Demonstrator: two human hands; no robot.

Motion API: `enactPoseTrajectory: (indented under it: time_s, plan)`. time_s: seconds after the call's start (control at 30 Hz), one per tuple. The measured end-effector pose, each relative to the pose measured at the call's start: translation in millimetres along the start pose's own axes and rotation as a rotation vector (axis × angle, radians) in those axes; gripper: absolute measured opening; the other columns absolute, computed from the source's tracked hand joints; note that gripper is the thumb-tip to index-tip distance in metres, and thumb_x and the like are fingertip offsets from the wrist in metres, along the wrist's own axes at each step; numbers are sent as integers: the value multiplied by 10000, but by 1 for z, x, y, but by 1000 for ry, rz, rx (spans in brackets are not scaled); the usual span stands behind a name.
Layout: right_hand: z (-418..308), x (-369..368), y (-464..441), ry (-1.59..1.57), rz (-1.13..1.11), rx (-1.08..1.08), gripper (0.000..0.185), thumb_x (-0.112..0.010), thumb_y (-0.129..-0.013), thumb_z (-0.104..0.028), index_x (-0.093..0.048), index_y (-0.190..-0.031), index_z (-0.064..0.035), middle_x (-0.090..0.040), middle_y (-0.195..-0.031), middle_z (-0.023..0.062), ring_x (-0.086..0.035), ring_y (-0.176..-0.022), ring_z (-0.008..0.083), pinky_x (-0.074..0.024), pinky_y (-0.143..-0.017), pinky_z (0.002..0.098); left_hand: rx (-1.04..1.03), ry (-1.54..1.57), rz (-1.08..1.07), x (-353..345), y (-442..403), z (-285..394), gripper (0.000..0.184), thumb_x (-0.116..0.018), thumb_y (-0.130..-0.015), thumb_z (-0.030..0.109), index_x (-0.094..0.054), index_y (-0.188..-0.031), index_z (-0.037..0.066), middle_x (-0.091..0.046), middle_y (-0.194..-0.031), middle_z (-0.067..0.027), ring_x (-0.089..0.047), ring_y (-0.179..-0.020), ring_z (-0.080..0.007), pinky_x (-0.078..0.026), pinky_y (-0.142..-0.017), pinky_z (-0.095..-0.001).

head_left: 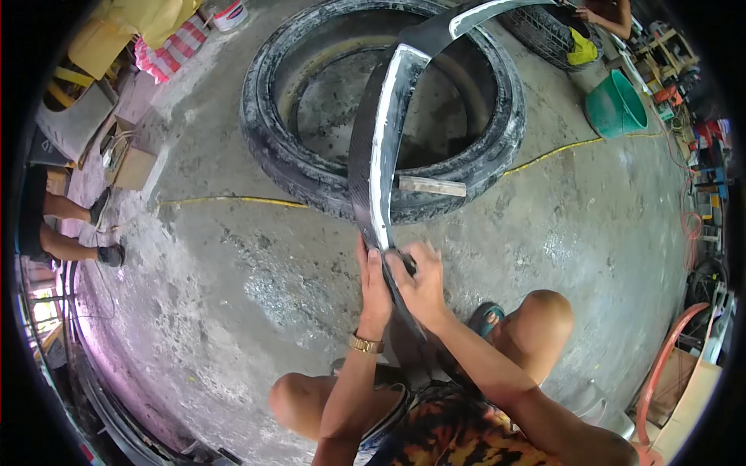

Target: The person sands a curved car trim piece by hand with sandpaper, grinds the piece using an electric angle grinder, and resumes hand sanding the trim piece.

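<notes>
A long curved black strip [364, 147] with a white band along it rests across a large tyre [303, 182] that lies flat on the floor. Its near end reaches down between my knees. My left hand [374, 287], below a gold-coloured watch, is closed on the strip's left side. Close beside it, my right hand [420, 283] has its fingers curled at the strip's right edge, around something small and dark that I cannot make out. A short piece of wood [432, 186] lies on the tyre's near rim, right of the strip.
A yellow hose [548, 155] runs over the floor behind the tyre's near side. At the upper right are a green bucket [616, 105], another tyre [540, 39] and a person's arm [610, 22]. Another person's legs [70, 247] show at the left.
</notes>
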State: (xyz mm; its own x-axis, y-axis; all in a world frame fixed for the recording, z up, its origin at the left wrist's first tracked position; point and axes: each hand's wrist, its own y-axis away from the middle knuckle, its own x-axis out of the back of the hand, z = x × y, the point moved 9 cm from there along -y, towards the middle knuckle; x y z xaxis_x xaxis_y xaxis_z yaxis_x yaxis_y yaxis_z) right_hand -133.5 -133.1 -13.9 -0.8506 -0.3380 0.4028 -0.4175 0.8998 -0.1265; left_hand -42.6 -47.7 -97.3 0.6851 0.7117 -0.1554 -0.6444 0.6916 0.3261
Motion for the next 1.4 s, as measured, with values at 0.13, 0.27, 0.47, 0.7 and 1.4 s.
enactPoseTrajectory:
  time_s: [0.13, 0.27, 0.47, 0.7, 1.4]
  plan:
    - [-5, 0, 8, 13, 11, 27, 127, -699, -873, -121, -612, -854, -30, -591, -797, 126, -550, -807, 320, -363, -762, 432, 57, 98, -22, 2, 5, -9, 628, -339, -1095, 390, -218, -1579, 9, -415, -1499, -138, -435, -1331, -206, -333, -1131, -332]
    - [-7, -4, -3, 70, 4, 22, 127, -700, -866, -105, -600, -848, -28, -606, -821, 127, -560, -806, 325, -373, -752, 432, -8, 120, -42, -6, 3, -3, 628, -341, -1094, 385, -212, -1581, 9, -409, -1504, -136, -432, -1327, -206, -330, -1133, -330]
    - [2, 0, 7, 78, 10, 36, 121, -694, -873, -115, -610, -869, -28, -610, -832, 131, -559, -832, 327, -378, -802, 446, -19, 57, -35, -3, -1, 0, 613, -333, -1097, 371, -224, -1569, -4, -382, -1527, -147, -415, -1353, -221, -312, -1150, -337]
    - [-11, -4, -14, 42, 42, 126, 125, -695, -873, -124, -619, -881, -24, -616, -837, 154, -559, -849, 359, -376, -819, 455, 7, 81, -26, 0, 3, -11, 606, -337, -1100, 365, -216, -1575, 9, -391, -1523, -138, -430, -1346, -225, -334, -1143, -340]
    - [13, 4, 6, -89, -105, -200, 119, -745, -857, -132, -706, -922, -40, -688, -882, 114, -605, -821, 267, -437, -810, 383, 333, 190, -20, 6, -13, -34, 515, -395, -1064, 543, -580, -1183, 77, -623, -985, -7, -595, -895, -94, -498, -808, -273]
